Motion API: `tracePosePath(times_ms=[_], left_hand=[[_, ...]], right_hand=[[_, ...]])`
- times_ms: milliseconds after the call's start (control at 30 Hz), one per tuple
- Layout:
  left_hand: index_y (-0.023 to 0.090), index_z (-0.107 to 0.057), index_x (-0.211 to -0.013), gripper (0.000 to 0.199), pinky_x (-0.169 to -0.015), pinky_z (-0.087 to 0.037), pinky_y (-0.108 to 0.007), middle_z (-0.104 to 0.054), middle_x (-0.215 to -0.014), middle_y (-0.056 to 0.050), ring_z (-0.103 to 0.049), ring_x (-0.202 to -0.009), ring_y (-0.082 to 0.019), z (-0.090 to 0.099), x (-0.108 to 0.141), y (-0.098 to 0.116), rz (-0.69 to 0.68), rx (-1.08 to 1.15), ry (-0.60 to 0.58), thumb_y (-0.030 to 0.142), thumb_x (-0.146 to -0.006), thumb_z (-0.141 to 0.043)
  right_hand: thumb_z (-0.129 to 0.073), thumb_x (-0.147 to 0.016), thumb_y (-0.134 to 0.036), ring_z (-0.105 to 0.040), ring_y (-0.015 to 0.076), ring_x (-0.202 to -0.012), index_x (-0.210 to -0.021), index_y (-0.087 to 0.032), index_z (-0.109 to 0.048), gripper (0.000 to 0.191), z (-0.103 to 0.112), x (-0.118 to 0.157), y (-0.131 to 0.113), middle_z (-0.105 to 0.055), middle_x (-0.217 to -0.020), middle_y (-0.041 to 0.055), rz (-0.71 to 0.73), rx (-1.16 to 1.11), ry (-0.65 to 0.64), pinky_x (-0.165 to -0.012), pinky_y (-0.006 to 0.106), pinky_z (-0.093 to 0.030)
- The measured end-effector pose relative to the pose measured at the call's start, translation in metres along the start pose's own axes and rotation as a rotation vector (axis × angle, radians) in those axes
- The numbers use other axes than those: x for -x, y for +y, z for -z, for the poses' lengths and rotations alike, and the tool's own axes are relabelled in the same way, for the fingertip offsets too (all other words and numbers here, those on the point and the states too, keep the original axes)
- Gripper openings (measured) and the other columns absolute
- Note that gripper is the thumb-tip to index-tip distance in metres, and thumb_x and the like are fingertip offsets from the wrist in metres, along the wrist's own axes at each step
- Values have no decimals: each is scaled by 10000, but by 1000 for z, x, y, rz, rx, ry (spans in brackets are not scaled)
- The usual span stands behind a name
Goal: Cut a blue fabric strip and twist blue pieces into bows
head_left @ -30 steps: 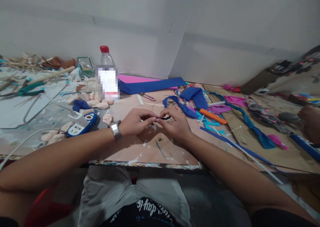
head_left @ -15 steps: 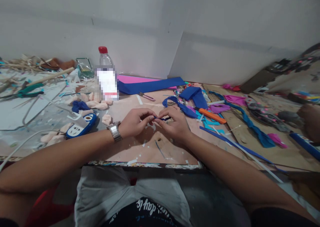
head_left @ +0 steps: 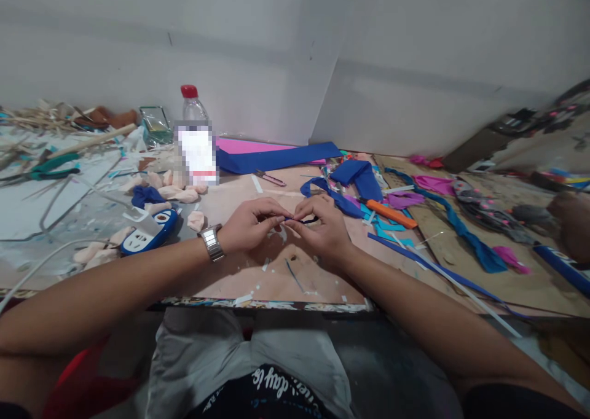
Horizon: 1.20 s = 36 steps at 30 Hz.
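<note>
Over the middle of the worktable [head_left: 318, 287], my left hand [head_left: 253, 222] and my right hand [head_left: 322, 225] meet at the fingertips. Both pinch a small dark blue strip [head_left: 308, 220], apparently fabric, mostly hidden by the fingers. A watch with a metal band [head_left: 212, 243] is on my left wrist. Beyond the hands lies a pair of thread snips [head_left: 270, 178]. A curled blue fabric strip [head_left: 341, 204] rests just past my right hand, and an orange utility knife [head_left: 391, 214] lies to its right.
At left are a blue-and-white power strip [head_left: 150, 231], crumpled pale pieces [head_left: 177, 193], and green-handled pliers [head_left: 55, 166]. A red-capped bottle [head_left: 196, 109] stands near the wall. A wide blue band [head_left: 286, 156] lies at the back. Another person's hand [head_left: 571, 222] shows at far right.
My fingertips have shifted slightly on the dark blue strip, and less of it shows at the pinch. My arms have hardly moved; the table items stay where they were.
</note>
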<state>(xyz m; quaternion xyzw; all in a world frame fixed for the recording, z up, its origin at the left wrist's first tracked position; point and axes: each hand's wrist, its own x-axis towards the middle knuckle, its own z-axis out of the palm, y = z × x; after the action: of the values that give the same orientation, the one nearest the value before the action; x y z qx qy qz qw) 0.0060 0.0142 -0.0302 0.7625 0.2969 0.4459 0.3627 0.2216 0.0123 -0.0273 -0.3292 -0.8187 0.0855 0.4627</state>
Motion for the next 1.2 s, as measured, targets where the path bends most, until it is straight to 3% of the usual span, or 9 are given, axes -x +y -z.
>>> tracePosePath(times_ms=[100, 200, 333, 467, 700, 1200], left_hand=[[193, -823, -998, 168, -806, -579, -274, -791, -961, -78, -730, -884, -166, 2, -2, 0, -11, 17, -5, 240, -931, -677], [191, -819, -996, 154, -826, -583, -291, -802, -981, -84, -743, -899, -179, 2, -1, 0, 67, 50, -11, 266, -913, -712], [152, -740, -1012, 229, -764, -591, -292, -779, -960, -92, -734, -823, -175, 0, 0, -2, 147, 176, 35, 334, -875, -761], [163, -662, -967, 202, -705, -557, -256, -731, -887, -49, -682, -744, -137, 0, 2, 1, 72, 86, 53, 333, -892, -740], [181, -706, -954, 189, -708, -532, -247, -747, -894, -40, -660, -758, -134, 4, 4, 8, -26, -137, 68, 368, -944, -682], [175, -745, -991, 188, -705, -548, -245, -786, -958, -58, -694, -782, -137, 4, 3, 12, -35, -159, 62, 343, -941, -675]], right_hand=[[-800, -883, -424, -672, 209, -793, -798, -236, -619, 275, 0, 0, 0, -739, -835, 18, -4, -10, 3, -816, 418, -436], [-805, -883, -403, -682, 206, -794, -800, -238, -625, 258, -1, 0, 1, -747, -832, 14, 3, -25, 3, -832, 420, -438], [-800, -888, -406, -689, 206, -786, -804, -240, -643, 243, -1, 0, 0, -757, -823, 16, -3, -24, -6, -845, 427, -438], [-766, -911, -445, -691, 217, -798, -849, -244, -692, 223, 1, -1, -3, -778, -843, 30, -13, 29, -43, -862, 443, -433], [-776, -908, -406, -713, 224, -813, -883, -253, -747, 158, 3, -2, -3, -794, -861, 36, -2, 9, -46, -880, 453, -455], [-790, -900, -396, -714, 226, -802, -840, -248, -712, 177, 1, -1, -1, -784, -831, 31, 8, -7, -24, -858, 447, -457]])
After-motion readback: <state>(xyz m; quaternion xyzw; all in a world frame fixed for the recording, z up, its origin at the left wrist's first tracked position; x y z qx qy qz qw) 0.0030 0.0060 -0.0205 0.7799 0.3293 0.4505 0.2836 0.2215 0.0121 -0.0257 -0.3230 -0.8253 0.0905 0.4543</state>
